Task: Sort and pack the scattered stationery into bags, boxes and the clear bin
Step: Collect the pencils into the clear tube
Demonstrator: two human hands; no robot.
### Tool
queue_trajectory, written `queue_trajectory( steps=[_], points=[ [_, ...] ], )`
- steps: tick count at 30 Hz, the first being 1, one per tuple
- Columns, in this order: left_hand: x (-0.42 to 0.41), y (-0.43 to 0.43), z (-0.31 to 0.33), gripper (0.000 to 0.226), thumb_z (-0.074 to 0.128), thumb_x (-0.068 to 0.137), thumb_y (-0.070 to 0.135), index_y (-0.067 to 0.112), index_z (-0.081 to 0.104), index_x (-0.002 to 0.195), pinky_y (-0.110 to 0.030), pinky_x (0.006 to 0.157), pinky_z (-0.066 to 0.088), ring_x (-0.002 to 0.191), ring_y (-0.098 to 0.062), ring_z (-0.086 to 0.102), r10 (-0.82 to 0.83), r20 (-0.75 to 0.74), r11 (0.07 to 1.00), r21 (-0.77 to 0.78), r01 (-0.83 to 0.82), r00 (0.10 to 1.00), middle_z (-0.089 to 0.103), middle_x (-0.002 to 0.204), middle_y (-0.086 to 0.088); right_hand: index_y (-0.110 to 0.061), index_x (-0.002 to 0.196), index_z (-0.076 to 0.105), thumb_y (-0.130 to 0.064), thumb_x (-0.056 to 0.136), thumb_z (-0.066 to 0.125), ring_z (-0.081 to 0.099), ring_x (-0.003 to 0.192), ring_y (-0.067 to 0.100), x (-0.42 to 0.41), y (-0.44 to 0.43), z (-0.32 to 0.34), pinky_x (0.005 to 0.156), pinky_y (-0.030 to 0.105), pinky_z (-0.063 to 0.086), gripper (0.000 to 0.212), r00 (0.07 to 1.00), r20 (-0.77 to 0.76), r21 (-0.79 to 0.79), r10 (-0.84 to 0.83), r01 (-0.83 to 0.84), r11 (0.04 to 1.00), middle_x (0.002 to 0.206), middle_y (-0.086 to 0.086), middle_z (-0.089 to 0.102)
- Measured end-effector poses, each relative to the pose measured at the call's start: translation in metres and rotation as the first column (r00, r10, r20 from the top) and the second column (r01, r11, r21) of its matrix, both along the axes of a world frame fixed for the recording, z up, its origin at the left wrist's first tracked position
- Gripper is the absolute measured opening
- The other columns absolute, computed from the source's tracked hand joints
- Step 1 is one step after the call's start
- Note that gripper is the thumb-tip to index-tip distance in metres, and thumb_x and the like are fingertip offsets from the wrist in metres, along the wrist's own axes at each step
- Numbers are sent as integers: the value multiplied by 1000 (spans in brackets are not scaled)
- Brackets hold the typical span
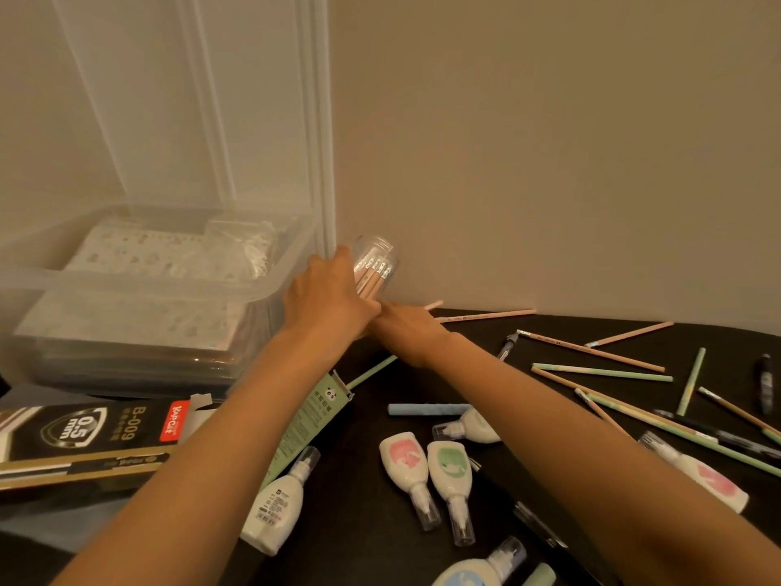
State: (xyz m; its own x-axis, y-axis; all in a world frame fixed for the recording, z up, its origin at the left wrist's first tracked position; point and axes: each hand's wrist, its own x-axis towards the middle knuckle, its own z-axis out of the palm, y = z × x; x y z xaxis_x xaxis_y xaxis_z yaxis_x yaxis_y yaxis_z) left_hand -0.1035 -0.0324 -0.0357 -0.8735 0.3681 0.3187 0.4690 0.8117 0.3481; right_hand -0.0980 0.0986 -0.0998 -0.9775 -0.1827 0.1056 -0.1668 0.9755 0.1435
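Head view: the left hand point(331, 298) grips a clear tube point(379, 256) of pencils point(372, 277), tilted beside the bin point(126, 344), likely for loading. The right hand point(408, 332) reaches its base, fingers hidden, so its grip is unclear. More pencils lie scattered on the table point(359, 441).

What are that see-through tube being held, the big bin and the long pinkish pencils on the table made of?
Tube: likely hard clear plastic, glossy; what is inside shows through sharply. Bin: frosted translucent plastic, semi-matte; what lies in it looks hazy through the wall. Pencils: probably wood with matte pastel paint, though the look leaves that open.
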Motion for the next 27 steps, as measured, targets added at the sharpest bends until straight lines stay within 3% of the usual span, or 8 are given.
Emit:
queue_trajectory(
  steps=[6, 8, 9, 10, 12, 17, 22, 27],
  points=[
    [21, 5, 9, 63, 69, 75, 36, 18, 39, 127, -31, 66, 34, 99, -32, 53, -58, -20, 998, 34, 59, 998, 50, 110, -12, -7, 110, 54, -12, 91, 48, 45, 107, 25, 37, 36, 25, 87, 33, 35, 20, 942, -317, 201, -108, 178, 963, 109, 11, 59],
    [35, 8, 14, 60, 69, 75, 35, 19, 39, 125, -31, 65, 33, 97, -28, 52, -101, -22, 994, 33, 102, 995, 49, 111, -11, -7, 108, 54, -12, 94, 45, 52, 98, 24, 57, 48, 37, 79, 31, 37, 17, 912, -281, 70, -300, 331, 941, 101, 11, 63],
    [43, 10, 16, 60, 69, 75, 35, 20, 39, 125, -30, 66, 33, 97, -27, 51, -124, -19, 992, 33, 125, 992, 49, 112, -10, -6, 106, 53, -13, 96, 43, 57, 86, 22, 67, 50, 43, 71, 28, 39, 16, 885, -166, -167, -436, 410, 897, 95, 12, 64],
    [52, 12, 18, 61, 70, 76, 34, 21, 38, 126, -29, 67, 34, 99, -26, 51, -153, -11, 987, 35, 154, 988, 48, 114, -9, -6, 102, 53, -14, 97, 40, 59, 70, 19, 80, 51, 49, 60, 26, 43, 15, 850, 35, -481, -525, 475, 737, 83, 12, 63],
    [73, 16, 19, 64, 71, 75, 32, 23, 37, 128, -29, 70, 36, 104, -24, 51, -207, 8, 978, 31, 206, 978, 49, 119, -7, -8, 93, 51, -13, 98, 39, 54, 46, 11, 105, 51, 59, 44, 21, 46, 14, 821, 350, -880, -450, 453, 142, 62, 6, 54],
    [129, 17, 16, 75, 74, 74, 25, 26, 34, 137, -34, 85, 41, 113, -23, 48, -324, 69, 946, 25, 323, 944, 47, 128, -5, -8, 86, 46, -11, 100, 36, 48, 37, 8, 184, 57, 82, 38, 17, 43, 17, 900, 319, -880, -298, 164, -447, 53, 3, 47],
    [173, 17, 15, 88, 78, 69, 24, 33, 30, 142, -36, 95, 42, 118, -22, 46, -437, 172, 892, -47, 450, 883, 47, 131, -2, -4, 88, 45, -9, 100, 34, 51, 57, 13, 246, 66, 92, 43, 17, 49, 17, 883, 278, -690, -378, -91, -718, 75, 11, 47],
    [211, 27, 21, 85, 78, 68, 20, 34, 35, 139, -26, 79, 37, 110, -15, 48, -554, 193, 821, -32, 569, 810, 51, 127, 2, 1, 133, 37, -9, 101, 32, 57, 75, 21, 270, 65, 90, 55, 25, 55, 34, 823, 289, -497, -490, -309, -811, 102, 21, 51]
  ],
)
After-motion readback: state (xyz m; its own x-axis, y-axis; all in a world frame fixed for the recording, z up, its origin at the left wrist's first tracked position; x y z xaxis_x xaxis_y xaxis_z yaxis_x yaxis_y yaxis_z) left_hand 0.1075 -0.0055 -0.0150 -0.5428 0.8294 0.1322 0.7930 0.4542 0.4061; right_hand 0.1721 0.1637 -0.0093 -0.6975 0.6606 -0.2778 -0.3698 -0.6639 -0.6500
